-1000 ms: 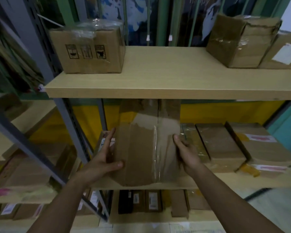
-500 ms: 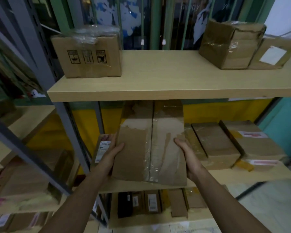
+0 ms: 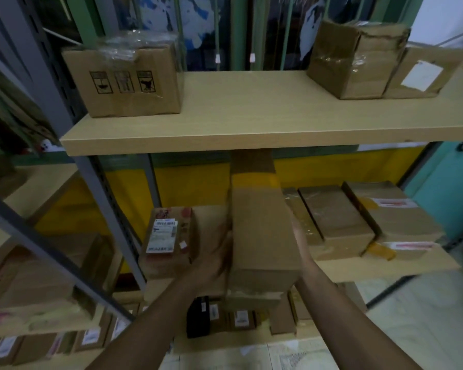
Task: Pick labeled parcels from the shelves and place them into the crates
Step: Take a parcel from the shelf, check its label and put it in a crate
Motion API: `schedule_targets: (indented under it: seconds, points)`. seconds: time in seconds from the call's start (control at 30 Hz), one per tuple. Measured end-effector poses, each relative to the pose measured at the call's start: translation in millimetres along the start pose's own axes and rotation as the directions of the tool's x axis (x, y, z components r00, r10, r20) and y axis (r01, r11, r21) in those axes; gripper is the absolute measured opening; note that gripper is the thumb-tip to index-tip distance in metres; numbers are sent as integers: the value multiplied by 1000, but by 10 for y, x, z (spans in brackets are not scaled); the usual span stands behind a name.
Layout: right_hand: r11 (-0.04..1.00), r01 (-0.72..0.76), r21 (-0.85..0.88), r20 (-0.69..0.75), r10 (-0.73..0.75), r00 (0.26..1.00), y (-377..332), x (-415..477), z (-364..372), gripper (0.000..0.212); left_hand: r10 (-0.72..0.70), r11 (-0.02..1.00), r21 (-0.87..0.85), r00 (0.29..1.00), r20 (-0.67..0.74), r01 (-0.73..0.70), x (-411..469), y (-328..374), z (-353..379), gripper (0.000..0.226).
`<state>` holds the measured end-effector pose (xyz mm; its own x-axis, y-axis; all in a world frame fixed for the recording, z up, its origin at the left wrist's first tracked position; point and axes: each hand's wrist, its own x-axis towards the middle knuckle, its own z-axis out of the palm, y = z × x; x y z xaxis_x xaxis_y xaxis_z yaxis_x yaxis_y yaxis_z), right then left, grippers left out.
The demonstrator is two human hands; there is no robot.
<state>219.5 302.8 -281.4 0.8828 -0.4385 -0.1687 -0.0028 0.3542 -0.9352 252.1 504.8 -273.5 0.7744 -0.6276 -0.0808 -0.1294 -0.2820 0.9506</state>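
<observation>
A long brown cardboard parcel [image 3: 259,236] with a yellow tape band juts out over the front edge of the middle shelf [image 3: 401,271]. It is turned on its narrow side. My left hand [image 3: 214,260] presses flat against its left face. My right hand [image 3: 300,241] presses against its right face. The fingers of both hands are mostly hidden by the parcel. A smaller parcel with a white printed label [image 3: 169,239] lies on the same shelf just left of my left hand.
Several taped brown parcels [image 3: 334,217] lie right of the held one. The top shelf [image 3: 251,140] carries a box with handling symbols [image 3: 126,84] and two boxes at right [image 3: 358,60]. Grey uprights [image 3: 112,217] stand at left. Lower shelves hold more labelled parcels [image 3: 241,319].
The parcel lay broad face up between my hands; it has been turned onto its narrow side and drawn further off the shelf, uncovering the labelled parcel at left.
</observation>
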Motion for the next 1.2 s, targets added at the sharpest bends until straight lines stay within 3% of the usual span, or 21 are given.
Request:
schedule_targets:
  seconds: [0.07,0.13,0.17,0.23,0.33,0.4,0.47,0.53,0.57,0.63,0.7,0.77,0.87,0.93,1.03,1.1,1.2]
  points:
    - [998,52,-29,-13,-53,999,-104,14,35,14,3,971,-239,1000,6,-1,-74,-75,100,40]
    - [994,86,-62,16,-85,996,-113,8,0,19,-75,916,-399,994,-74,39,14,-9,128,41]
    - [992,93,-85,21,-91,996,-117,-33,-14,19,-123,905,-421,985,-123,61,93,69,135,39]
    - [988,111,-110,26,-109,994,-93,-79,18,20,-83,895,-445,987,-138,13,142,115,72,41]
    - [981,117,-153,104,-102,989,-62,-106,116,22,-18,850,-524,993,-120,-48,145,130,-9,88]
    - [968,146,-202,116,-125,985,-59,-164,210,21,3,840,-541,997,-72,-42,107,193,-52,102]
    - [953,189,-235,138,-160,977,-6,-185,249,23,-19,831,-556,1000,-13,8,65,263,-114,103]
    - [946,191,-262,134,-161,978,-13,-227,262,23,-93,820,-567,996,9,81,58,252,-180,87]
    - [942,196,-274,156,-157,975,-10,-242,250,25,-120,812,-576,993,-6,95,44,244,-210,88]
    - [918,232,-321,257,-151,955,10,-201,191,43,-170,783,-610,985,-23,122,36,175,-217,110]
    - [905,246,-346,335,-125,934,-9,-162,129,51,-194,743,-660,979,-60,107,-11,92,-221,99]
    - [897,253,-362,294,-147,944,-21,-79,66,49,-190,701,-710,978,-87,73,-70,33,-257,87]
    - [825,242,-511,156,-188,970,-90,31,1,63,-214,612,-790,971,-105,49,-103,-77,-351,124]
    - [865,66,-498,96,-21,995,-150,25,-37,85,-181,573,-819,971,-157,-26,-99,-141,-399,124]
    - [908,-149,-392,157,225,962,-154,15,-99,84,-122,590,-801,969,-213,-102,-117,-148,-459,118]
    - [930,-162,-330,169,228,959,-99,45,-137,69,-100,638,-762,969,-225,-111,-77,-221,-538,110]
    - [958,-142,-248,93,169,981,6,121,-177,72,-104,790,-603,947,-304,-107,6,-331,-665,81]
